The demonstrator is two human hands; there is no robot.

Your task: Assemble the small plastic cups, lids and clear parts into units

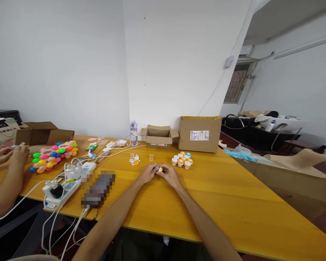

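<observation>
Just above the table in front of me, my left hand and my right hand meet, fingers closed around a small orange-and-white lid. Fingers cover much of it, so I cannot tell whether a cup is under it. Right of my hands stand several small clear cups with white and orange lids, one rimmed in teal. Beyond my fingers is a clear open cup. Loose white parts and an orange ring lie to the left, beside another clear cup.
An open carton, a closed carton and a water bottle line the wall. At left are a blurred phone, a power strip with cables and colourful beads. Another person's hands work at far left.
</observation>
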